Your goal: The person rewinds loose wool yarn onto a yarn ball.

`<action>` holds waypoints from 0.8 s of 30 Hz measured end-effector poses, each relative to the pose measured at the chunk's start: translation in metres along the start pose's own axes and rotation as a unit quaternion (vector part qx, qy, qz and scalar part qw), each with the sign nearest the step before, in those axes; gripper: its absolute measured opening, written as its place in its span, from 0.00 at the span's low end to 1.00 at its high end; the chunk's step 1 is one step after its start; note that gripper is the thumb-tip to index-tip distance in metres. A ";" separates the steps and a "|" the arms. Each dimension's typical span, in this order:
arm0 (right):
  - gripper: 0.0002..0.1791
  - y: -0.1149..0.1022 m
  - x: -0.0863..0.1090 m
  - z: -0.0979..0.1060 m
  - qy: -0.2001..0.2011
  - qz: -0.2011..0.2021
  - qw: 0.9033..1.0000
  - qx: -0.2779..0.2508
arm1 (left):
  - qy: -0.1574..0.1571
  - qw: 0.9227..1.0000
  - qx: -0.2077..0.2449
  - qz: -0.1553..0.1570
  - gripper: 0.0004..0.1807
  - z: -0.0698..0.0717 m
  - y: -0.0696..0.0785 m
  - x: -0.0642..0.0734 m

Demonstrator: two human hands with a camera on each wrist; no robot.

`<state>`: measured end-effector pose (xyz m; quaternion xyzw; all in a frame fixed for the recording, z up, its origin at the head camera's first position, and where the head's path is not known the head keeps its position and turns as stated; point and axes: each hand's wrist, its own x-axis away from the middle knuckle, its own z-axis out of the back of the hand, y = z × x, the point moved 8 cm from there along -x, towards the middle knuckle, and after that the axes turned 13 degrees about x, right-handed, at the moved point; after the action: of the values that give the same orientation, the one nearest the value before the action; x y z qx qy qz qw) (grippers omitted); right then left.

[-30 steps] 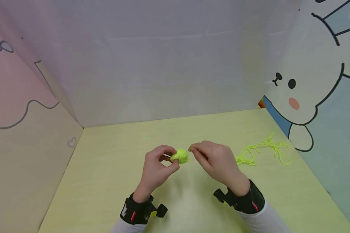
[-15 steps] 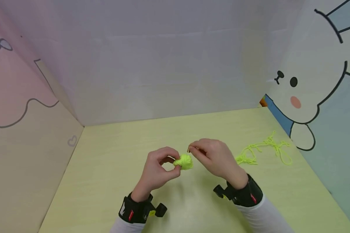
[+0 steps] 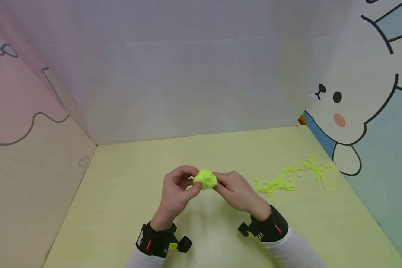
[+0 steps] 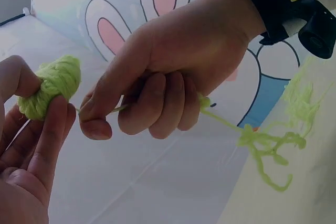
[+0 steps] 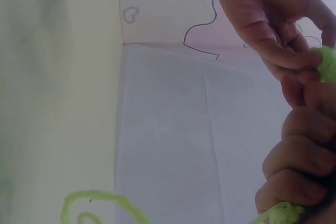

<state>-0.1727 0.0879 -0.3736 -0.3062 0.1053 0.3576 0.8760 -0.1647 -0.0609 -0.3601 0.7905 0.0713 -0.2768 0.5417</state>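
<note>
A small neon yellow-green yarn ball (image 3: 205, 179) is held above the table between the thumb and fingers of my left hand (image 3: 175, 193). Just to its right, my right hand (image 3: 236, 191) pinches the yarn strand (image 4: 223, 121) between thumb and forefinger. In the left wrist view, its other fingers curl over the strand, which comes out past the little finger. A short gap separates the right fingertips from the yarn ball (image 4: 60, 85) there. The right wrist view cuts the yarn ball (image 5: 328, 65) off at the edge.
Loose, tangled yarn (image 3: 281, 182) lies on the right side of the pale yellow table (image 3: 137, 160). A plain whitish curtain (image 3: 187, 82) stands behind the table, with cartoon-printed panels at left and right. Both wrists wear black camera straps (image 3: 157, 240).
My right hand has moved left and down, from above and apart from the yarn ball to beside it. The yarn ball has turned in my left hand. More of the loose yarn shows.
</note>
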 end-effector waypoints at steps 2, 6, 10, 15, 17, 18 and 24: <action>0.09 -0.003 0.001 -0.004 0.007 -0.006 1.000 0.007 | 0.038 0.999 0.011 0.012 0.12 0.006 -0.002 0.000; 0.11 -0.011 0.006 -0.015 -0.006 0.003 0.999 0.039 | 0.114 0.993 0.020 0.031 0.13 0.018 -0.006 0.001; 0.11 -0.022 0.011 -0.018 -0.012 0.018 0.997 0.069 | 0.167 0.985 0.007 0.034 0.13 0.027 -0.007 0.001; 0.09 -0.037 0.017 -0.008 0.006 0.047 0.995 0.093 | 0.193 0.979 -0.059 0.016 0.12 0.034 -0.005 0.000; 0.09 -0.042 0.019 -0.002 0.020 0.064 0.993 0.100 | 0.186 0.978 -0.095 0.006 0.11 0.035 -0.005 0.000; 0.08 -0.045 0.019 0.002 0.026 0.071 0.992 0.104 | 0.177 0.978 -0.113 -0.001 0.11 0.033 -0.004 0.000; 0.08 -0.047 0.020 0.023 0.079 0.091 0.985 0.122 | 0.083 0.970 -0.222 -0.047 0.12 0.012 0.002 -0.002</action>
<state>-0.1263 0.0870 -0.3412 -0.2133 0.2444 0.3947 0.8596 -0.1699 -0.0719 -0.3607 0.6666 0.2129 -0.2131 0.6819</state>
